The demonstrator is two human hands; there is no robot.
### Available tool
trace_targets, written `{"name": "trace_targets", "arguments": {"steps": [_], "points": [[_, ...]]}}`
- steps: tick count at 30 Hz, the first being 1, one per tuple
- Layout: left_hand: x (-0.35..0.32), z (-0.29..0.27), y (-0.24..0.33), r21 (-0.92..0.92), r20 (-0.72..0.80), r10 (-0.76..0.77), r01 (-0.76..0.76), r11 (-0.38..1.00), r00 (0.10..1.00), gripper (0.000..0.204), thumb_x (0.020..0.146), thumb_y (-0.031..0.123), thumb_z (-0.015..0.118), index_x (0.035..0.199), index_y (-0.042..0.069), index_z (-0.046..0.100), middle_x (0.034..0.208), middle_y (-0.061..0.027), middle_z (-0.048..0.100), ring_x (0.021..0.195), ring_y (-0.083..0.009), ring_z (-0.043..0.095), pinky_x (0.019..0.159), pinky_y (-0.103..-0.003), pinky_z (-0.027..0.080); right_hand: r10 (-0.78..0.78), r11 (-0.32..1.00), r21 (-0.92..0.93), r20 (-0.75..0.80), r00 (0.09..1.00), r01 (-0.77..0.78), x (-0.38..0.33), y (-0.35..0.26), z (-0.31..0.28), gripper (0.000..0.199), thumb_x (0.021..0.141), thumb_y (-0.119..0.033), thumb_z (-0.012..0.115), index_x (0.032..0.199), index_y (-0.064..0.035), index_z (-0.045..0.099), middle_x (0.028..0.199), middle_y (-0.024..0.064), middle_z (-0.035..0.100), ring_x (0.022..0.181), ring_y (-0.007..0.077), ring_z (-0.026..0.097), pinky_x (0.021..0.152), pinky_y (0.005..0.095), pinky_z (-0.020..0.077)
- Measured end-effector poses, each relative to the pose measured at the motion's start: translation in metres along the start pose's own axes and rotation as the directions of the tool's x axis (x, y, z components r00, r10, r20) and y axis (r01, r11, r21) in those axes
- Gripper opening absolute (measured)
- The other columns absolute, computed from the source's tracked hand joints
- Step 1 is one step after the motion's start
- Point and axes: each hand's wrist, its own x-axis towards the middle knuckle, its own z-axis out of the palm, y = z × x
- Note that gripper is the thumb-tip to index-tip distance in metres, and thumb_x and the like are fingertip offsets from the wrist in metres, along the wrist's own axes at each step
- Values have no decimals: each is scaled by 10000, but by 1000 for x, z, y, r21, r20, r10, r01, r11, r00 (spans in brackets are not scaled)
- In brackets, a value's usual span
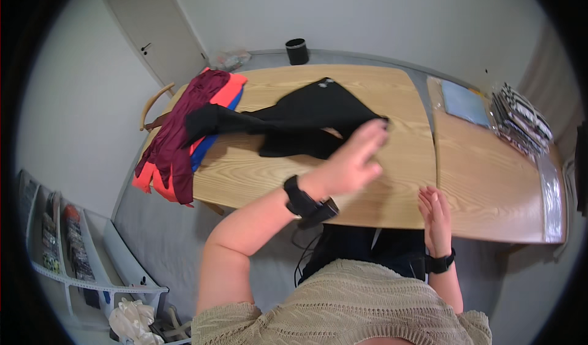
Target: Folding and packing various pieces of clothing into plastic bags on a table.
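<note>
A black garment [312,109] lies loosely spread on the wooden table [392,94]. It has long narrow parts, legs or sleeves, and a small pale mark near its far corner. One long part reaches left over the pile of clothes and is smeared by motion. Over the garment's right end is my left hand [352,161], blurred, its fingers stretched out and the thumb apart. Its fingertips are at the garment's edge; whether they touch it I cannot tell. My right hand [436,216] is raised by the table's near edge, fingers extended, holding nothing.
Maroon, coral and blue clothes [177,131] are heaped at the table's left end. A side table [478,192] at right bears a stack of folded clothes [520,121] and a light-blue packet [465,103]. Shelving [92,284] stands at lower left, a black bin [297,51] beyond the table.
</note>
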Motion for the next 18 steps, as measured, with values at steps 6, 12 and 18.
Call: {"name": "trace_targets", "arguments": {"steps": [6, 12, 18], "points": [[6, 37, 36, 2, 341, -14, 15, 1000, 940, 384, 831, 91, 601, 1210, 81, 536, 1467, -260, 225, 1372, -386, 242, 1093, -399, 277, 78, 937, 341, 16, 997, -79, -2, 1, -22, 390, 950, -287, 537, 1263, -56, 503, 1259, 85, 547, 1129, 196, 533, 910, 368, 441], [13, 1, -54, 96, 153, -609, 601, 793, 778, 436, 869, 137, 584, 1286, 59, 485, 1340, -196, 458, 1310, -288, 371, 1022, -344, 354, 81, 940, 341, -140, 987, -29, -7, 2, -33, 313, 923, -96, 561, 1228, -36, 525, 1230, 49, 571, 1120, 191, 545, 932, 361, 443], [64, 18, -68, 129, 228, -699, 691, 711, 677, 572, 890, 210, 580, 1383, 13, 368, 1365, -201, 442, 1287, -276, 396, 1053, -336, 312, 81, 935, 354, -154, 985, -22, -23, -5, -50, 306, 920, -87, 559, 1223, -44, 537, 1228, 46, 574, 1118, 169, 539, 954, 327, 417]]}}
